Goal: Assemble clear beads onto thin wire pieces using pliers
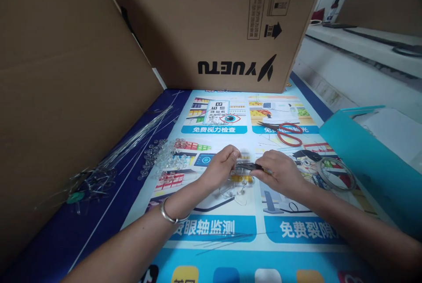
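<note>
Nearest the camera, both forearms reach forward over the bench (108, 212), which is covered by a glossy blue and white printed poster with Chinese lettering (231, 230); a silver bangle (169, 215) circles the left wrist. Taking the poster as the landmark, the left hand (219, 166) sits over its middle with its fingers (232, 154) pinched together on something small and clear that cannot be made out. Just beside it, the right hand (280, 171) is closed around the handles of a pair of small dark needle-nose pliers (249, 166), whose tip points toward the left fingertips and meets them. Directly under the hands, on the poster's centre, lie a few clear beads on thin wire (235, 190).

On the poster's left part is a scattered heap of clear glass beads (165, 155), and off its left edge, on the dark blue surface, a bundle of thin metal wires (132, 142) runs diagonally. At the poster's right edge rests a roll of clear tape (336, 173), beside a teal folder (365, 160). Farther up the poster lie red-handled scissors (286, 132). Beyond its far edge stands a large brown cardboard box printed YUETU (217, 28).
</note>
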Available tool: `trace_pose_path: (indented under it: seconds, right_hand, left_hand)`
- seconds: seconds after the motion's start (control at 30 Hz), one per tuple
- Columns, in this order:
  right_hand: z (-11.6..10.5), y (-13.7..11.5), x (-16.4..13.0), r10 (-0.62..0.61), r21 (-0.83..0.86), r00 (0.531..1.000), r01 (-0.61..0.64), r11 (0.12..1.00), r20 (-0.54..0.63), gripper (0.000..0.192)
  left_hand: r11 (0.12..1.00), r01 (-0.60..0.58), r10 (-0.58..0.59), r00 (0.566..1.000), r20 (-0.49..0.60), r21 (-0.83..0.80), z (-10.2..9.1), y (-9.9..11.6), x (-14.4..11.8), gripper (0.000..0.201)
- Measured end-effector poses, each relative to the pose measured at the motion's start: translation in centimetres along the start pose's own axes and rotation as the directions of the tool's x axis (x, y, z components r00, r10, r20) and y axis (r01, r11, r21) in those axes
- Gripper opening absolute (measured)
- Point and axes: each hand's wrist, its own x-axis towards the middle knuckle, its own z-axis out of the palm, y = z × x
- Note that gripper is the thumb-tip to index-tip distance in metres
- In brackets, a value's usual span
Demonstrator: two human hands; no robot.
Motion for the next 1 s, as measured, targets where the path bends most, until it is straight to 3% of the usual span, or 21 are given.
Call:
trace_pose_path:
  seconds: [0.43,0.67,0.83,1.0]
  right_hand:
    - [0.45,-0.12,-0.19,-0.021,-0.068,0.999,0.023,0.997,0.032,0.034]
    - [0.15,-0.19,0.07,0.021,0.053,0.999,-0.023,0.998,0.027,0.035]
    - [0.06,-0.24,0.20,0.099,0.135,0.994,-0.105,0.985,0.053,0.037]
    - [0.06,-0.17,0.10,0.187,0.225,0.979,-0.201,0.954,0.080,0.037]
  left_hand:
    - [0.999,-0.006,0.007,1.000,0.005,-0.041,-0.05,0.04,0.00,0.030]
    - [1.000,-0.023,0.023,1.000,0.000,-0.004,0.02,-0.09,0.02,0.030]
    - [0.996,-0.005,0.012,0.997,0.076,-0.092,-0.25,0.12,0.09,0.028]
    - [0.981,-0.049,0.086,0.978,0.192,-0.186,-0.79,0.27,0.27,0.025]
